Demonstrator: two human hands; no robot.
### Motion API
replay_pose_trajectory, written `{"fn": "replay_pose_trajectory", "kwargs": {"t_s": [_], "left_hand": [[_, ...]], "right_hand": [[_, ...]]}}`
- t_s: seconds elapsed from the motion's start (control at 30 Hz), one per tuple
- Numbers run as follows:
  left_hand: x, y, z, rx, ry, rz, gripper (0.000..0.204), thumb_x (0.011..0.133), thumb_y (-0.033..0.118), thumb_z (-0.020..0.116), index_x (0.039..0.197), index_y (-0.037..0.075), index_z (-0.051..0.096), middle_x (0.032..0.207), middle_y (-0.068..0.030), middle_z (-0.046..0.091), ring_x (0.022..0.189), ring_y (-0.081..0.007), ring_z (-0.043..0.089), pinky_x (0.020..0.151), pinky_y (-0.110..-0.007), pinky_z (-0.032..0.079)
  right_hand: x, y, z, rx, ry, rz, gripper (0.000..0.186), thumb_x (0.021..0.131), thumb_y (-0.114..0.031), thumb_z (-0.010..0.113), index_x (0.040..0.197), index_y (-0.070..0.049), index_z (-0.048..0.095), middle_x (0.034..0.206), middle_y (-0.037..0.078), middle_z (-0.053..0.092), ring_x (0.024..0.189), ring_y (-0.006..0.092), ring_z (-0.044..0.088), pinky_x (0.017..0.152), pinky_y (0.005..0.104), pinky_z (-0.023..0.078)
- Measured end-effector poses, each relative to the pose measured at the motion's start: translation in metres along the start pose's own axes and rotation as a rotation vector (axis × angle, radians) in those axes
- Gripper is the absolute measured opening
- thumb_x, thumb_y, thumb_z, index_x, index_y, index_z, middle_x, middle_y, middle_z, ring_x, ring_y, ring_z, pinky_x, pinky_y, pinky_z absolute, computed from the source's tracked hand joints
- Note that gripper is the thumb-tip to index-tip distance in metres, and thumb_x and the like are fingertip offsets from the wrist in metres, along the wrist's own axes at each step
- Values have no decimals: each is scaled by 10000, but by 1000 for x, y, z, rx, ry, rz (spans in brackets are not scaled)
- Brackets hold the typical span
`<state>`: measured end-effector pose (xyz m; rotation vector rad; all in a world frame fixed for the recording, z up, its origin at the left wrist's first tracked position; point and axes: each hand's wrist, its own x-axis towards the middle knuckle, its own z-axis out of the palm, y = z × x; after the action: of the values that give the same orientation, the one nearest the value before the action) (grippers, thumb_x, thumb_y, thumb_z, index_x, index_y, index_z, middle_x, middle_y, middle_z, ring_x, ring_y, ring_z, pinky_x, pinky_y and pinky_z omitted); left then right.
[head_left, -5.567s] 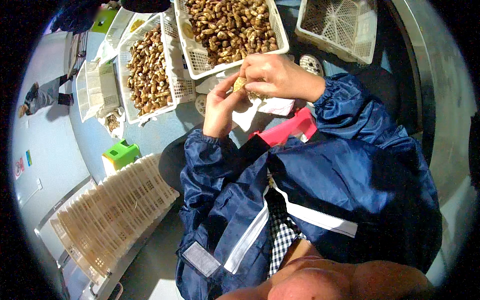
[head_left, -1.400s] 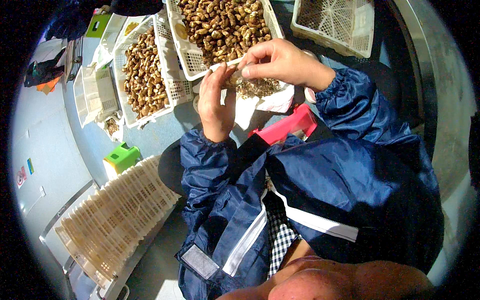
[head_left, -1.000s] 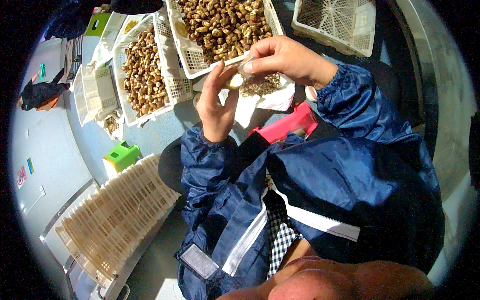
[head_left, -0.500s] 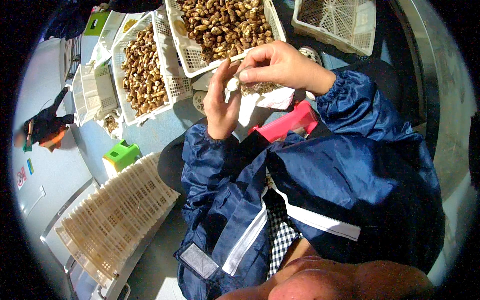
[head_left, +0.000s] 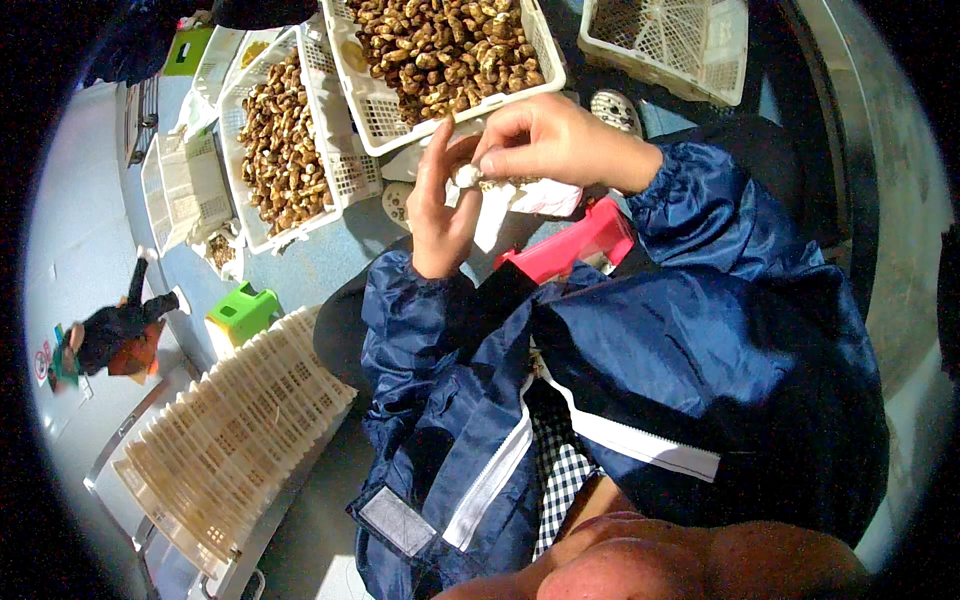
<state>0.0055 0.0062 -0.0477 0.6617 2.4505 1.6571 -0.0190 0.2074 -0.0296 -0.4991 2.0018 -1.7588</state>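
My left hand [head_left: 440,215] and my right hand [head_left: 550,140] meet in front of my chest, both gripping one small pale piece [head_left: 468,176] between the fingertips. Just beyond them stands a white slatted basket [head_left: 380,120] full of brown lumpy pieces [head_left: 445,45]. A second white basket [head_left: 345,170] of the same brown pieces [head_left: 280,140] stands to its left. Under my right hand lies a white tray or paper [head_left: 550,198], partly hidden. Both my forearms wear dark blue jacket sleeves.
An empty white basket [head_left: 670,40] sits at the upper right. A red object [head_left: 575,245] lies below my hands. A green stool [head_left: 240,312] and a long stack of white baskets [head_left: 225,440] are at the left. Another person [head_left: 110,335] stands far left on the floor.
My hands have stayed together by the near basket, working the small piece; the brown shell seen before has given way to a pale piece. The person at far left has moved down the floor.
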Motion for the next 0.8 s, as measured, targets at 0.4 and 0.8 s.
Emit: {"fn": "replay_pose_trajectory", "kwargs": {"t_s": [0.4,0.8], "left_hand": [[31,-99,-154,-603,986,-509,591,923,285,533,1401,51,275,1154,-168,566,1098,-289,551,973,-470,457],[191,-262,22,509,314,-926,685,778,336,707,1298,-25,447,1215,-256,559,1097,-378,562,933,-433,459]], "right_hand": [[-9,-6,-3,-330,-9,-164,223,810,-204,600,731,1,562,692,177,578,659,350,582,608,416,450],[-13,1,-18,-404,163,-202,147,799,-145,592,756,-10,551,722,168,560,700,382,586,631,453,469]]}}
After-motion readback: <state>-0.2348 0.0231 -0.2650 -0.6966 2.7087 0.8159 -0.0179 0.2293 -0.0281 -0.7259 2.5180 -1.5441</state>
